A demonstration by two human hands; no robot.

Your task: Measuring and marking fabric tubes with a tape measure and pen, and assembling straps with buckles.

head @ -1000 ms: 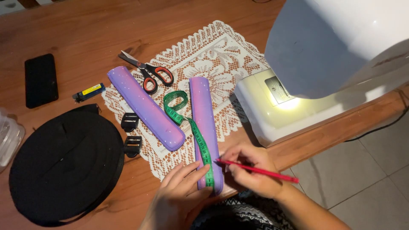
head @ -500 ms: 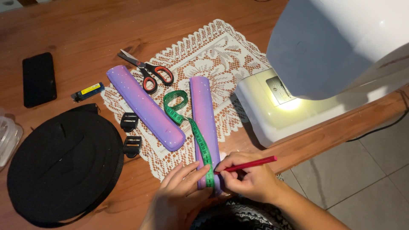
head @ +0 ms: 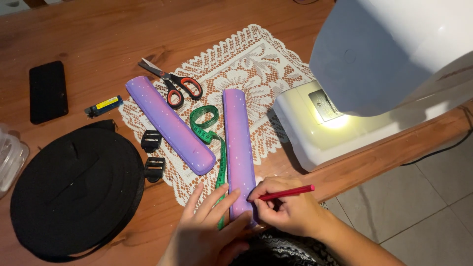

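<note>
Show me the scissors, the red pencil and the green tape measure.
scissors (head: 173, 84), head view, near the pivot.
red pencil (head: 290, 191), head view, mid shaft.
green tape measure (head: 204, 118), head view, coiled end.

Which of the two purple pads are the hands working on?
The right pad, lying straight beside the green tape; the left pad lies slanted and untouched.

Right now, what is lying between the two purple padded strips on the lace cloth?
In the head view, a green measuring tape lies between the left purple strip and the right purple strip, coiled at the top and running down toward the left hand.
</note>
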